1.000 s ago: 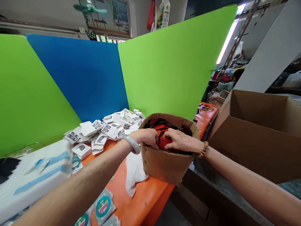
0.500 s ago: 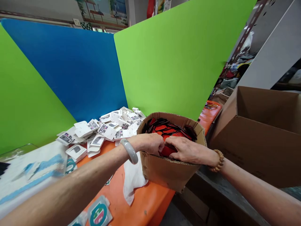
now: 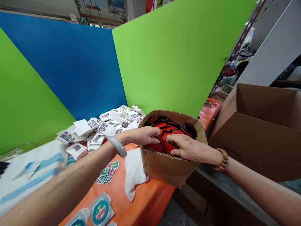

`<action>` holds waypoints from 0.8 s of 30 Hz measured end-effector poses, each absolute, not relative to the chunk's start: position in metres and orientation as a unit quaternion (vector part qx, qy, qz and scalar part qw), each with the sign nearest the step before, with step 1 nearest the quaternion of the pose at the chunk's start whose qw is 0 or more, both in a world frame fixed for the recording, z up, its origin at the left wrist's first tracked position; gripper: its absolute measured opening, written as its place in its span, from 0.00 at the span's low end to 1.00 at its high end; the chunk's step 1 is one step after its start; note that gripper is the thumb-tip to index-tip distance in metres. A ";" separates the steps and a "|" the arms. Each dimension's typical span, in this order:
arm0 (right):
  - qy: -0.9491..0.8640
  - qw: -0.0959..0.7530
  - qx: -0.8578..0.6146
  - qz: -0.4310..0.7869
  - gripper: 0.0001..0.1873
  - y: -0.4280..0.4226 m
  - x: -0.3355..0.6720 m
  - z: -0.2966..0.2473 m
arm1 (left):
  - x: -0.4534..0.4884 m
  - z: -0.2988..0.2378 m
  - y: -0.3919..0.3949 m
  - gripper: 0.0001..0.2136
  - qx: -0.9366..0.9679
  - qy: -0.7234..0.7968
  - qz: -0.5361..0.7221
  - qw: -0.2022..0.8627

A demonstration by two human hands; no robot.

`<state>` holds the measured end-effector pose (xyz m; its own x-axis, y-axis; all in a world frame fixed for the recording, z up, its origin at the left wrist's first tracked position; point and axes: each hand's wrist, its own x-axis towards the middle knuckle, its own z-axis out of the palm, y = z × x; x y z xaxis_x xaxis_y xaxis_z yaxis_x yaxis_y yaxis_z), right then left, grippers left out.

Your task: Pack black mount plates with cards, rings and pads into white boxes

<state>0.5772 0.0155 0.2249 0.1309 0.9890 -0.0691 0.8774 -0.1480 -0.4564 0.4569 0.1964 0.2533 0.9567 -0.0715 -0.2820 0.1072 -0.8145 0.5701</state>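
A cardboard box (image 3: 164,166) holds a heap of flat red pieces with rounded corners and dark edges (image 3: 168,128). Over its left rim reaches my left hand (image 3: 146,135), a grey bangle on the wrist, its fingers closed on a red flat piece (image 3: 154,146). From the right comes my right hand (image 3: 189,147), wearing a beaded bracelet. Its thumb and curled fingers grip a red flat piece (image 3: 169,147) near the box's front wall. Fingertips of both hands are partly hidden among the pieces.
Small white printed boxes (image 3: 107,128) lie heaped left on the orange table (image 3: 150,194). White cloth (image 3: 134,172), small green-and-pink cards (image 3: 108,172) and round-label packets (image 3: 101,210) lie nearer. Green (image 3: 169,62) and blue (image 3: 77,69) panels stand behind; a large carton (image 3: 256,141) stands right.
My left hand has shifted left and slightly up, away from my right hand, with a red flat piece. My right hand stays nearly in place. The view has tilted slightly, revealing the small cards.
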 end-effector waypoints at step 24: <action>-0.626 0.199 -0.721 0.220 0.16 0.015 0.573 0.231 | 0.479 0.234 0.199 0.09 0.466 0.291 0.042 0.834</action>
<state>0.5729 0.0150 0.2311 0.1190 0.9906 -0.0671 0.8155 -0.1360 -0.5625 0.4795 0.1986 0.2335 0.8268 0.3417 -0.4469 0.2016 0.5617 0.8024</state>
